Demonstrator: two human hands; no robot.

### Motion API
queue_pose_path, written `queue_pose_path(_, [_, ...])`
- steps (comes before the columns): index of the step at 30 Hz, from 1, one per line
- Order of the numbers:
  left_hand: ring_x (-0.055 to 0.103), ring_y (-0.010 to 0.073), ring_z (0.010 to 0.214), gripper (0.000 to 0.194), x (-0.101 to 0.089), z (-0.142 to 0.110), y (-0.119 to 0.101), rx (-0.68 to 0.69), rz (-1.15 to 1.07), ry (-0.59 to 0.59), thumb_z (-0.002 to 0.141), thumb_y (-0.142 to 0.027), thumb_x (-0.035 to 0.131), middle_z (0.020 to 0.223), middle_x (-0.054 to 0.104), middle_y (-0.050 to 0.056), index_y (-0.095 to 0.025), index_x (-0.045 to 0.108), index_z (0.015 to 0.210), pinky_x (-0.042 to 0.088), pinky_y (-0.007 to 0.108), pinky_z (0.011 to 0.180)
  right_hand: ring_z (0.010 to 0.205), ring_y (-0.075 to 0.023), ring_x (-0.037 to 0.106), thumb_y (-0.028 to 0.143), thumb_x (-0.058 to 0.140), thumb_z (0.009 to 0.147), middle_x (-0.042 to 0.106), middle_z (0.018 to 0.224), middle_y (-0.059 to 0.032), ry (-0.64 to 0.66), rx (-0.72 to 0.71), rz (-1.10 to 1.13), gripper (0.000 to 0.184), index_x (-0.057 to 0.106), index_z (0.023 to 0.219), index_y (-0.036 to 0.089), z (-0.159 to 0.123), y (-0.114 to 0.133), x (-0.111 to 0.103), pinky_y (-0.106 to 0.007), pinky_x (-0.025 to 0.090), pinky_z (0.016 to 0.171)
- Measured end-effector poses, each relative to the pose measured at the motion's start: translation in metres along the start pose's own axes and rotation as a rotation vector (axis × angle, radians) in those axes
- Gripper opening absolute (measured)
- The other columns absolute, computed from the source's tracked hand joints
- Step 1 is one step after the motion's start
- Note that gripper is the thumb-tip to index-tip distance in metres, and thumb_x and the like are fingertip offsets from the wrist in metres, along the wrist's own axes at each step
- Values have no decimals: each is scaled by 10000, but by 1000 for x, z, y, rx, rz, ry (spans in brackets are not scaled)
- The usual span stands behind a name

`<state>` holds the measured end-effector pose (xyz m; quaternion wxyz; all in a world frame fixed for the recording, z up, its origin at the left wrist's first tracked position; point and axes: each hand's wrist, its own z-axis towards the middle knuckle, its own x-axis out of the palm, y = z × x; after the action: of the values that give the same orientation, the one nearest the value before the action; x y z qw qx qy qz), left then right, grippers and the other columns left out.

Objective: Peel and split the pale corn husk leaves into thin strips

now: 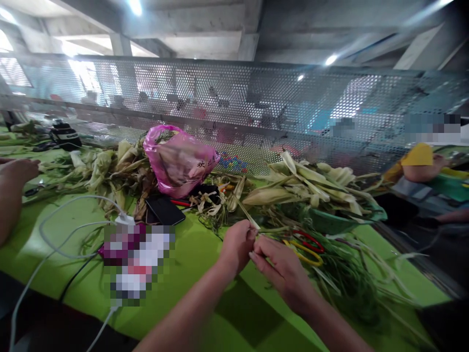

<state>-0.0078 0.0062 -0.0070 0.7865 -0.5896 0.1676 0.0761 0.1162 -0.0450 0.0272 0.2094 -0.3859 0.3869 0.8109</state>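
Over the green table, my left hand [237, 244] is closed round a narrow, pale corn husk strip [249, 215]. One end of the strip sticks up past the fingers. My right hand [274, 259] meets it from the right, fingers pinched together at the strip's lower part, which the hands mostly hide. Just right of my hands lie yellow-handled and red-handled scissors [306, 252] beside a bundle of green stringy fibres [348, 274]. Behind them, dried corn husks [293, 188] are heaped in a green basket [339, 220].
A pink plastic bag [179, 161] stands among more husks [102, 168]. A black phone [164, 210], white cables [44, 230] and a white plug [125, 221] lie left. Another person's hand [18, 171] is at the left edge. A perforated metal screen [227, 93] runs along the back.
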Motion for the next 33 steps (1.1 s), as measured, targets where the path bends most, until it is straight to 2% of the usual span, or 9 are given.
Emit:
queue_pose_path(4, [455, 141, 695, 197, -3, 0, 0, 163, 27, 151, 818, -157, 463, 699, 553, 13, -167, 550, 641, 345, 252, 659, 729, -160, 527, 316, 450, 939, 570, 765, -20, 81, 8, 33, 242, 540, 741, 208, 12, -2, -34, -275, 410, 665])
queue_pose_path(6, [477, 137, 701, 173, -4, -1, -1, 210, -25, 281, 826, -198, 507, 719, 579, 13, -172, 599, 681, 362, 246, 679, 789, -178, 550, 354, 486, 920, 607, 813, -31, 12, 36, 47, 230, 592, 775, 211, 23, -11, -54, -296, 423, 736])
queue_pose_path(10, [498, 120, 724, 167, -10, -5, -10, 178, -388, 520, 841, -301, 555, 795, 607, 18, -160, 644, 834, 385, 233, 702, 616, -151, 512, 462, 591, 817, 584, 687, -4, -57, 247, 188, 277, 611, 733, 200, 34, -44, -71, -272, 416, 586])
queue_pose_path(13, [412, 79, 621, 214, -15, -7, -14, 50, -643, 454, 824, -357, 590, 760, 544, -9, -154, 615, 886, 329, 209, 601, 610, -167, 542, 476, 583, 796, 603, 671, -7, -68, 342, 263, 285, 606, 703, 207, 27, -63, -56, -282, 433, 568])
queue_pose_path(16, [315, 61, 525, 222, -15, -2, -12, -119, -775, 252, 813, -369, 583, 654, 422, -53, -156, 552, 865, 251, 207, 516, 634, -181, 545, 423, 574, 820, 592, 650, -10, -99, 315, 215, 259, 604, 679, 208, 12, -63, -34, -296, 441, 600])
queue_pose_path(20, [318, 71, 547, 133, -11, 6, -4, -194, -615, -1, 806, -279, 551, 625, 389, -59, -153, 520, 779, 256, 217, 536, 962, -229, 578, 315, 557, 867, 631, 972, -76, -157, 72, 53, 184, 613, 723, 215, 0, -39, -19, -348, 430, 862])
queue_pose_path(25, [374, 89, 618, 92, -6, 7, 1, -133, -643, 7, 743, -222, 582, 651, 459, -42, -144, 539, 764, 304, 226, 606, 1032, -224, 572, 297, 519, 897, 621, 1102, -76, -78, 28, 238, 204, 575, 716, 220, 10, -12, -18, -343, 425, 908])
queue_pose_path(29, [374, 94, 612, 99, -4, 8, 1, -169, -637, 1, 753, -230, 573, 655, 484, -30, -135, 559, 775, 311, 231, 603, 882, -198, 575, 358, 477, 922, 627, 910, -35, -91, 158, 404, 214, 569, 785, 221, 16, -8, -14, -298, 447, 793])
queue_pose_path(33, [413, 104, 636, 69, 0, 8, 3, -150, -559, -1, 754, -207, 568, 652, 497, -26, -141, 554, 741, 334, 233, 629, 693, -163, 485, 400, 454, 934, 507, 708, 9, -114, 196, 315, 283, 500, 725, 214, 11, -10, -5, -270, 401, 648])
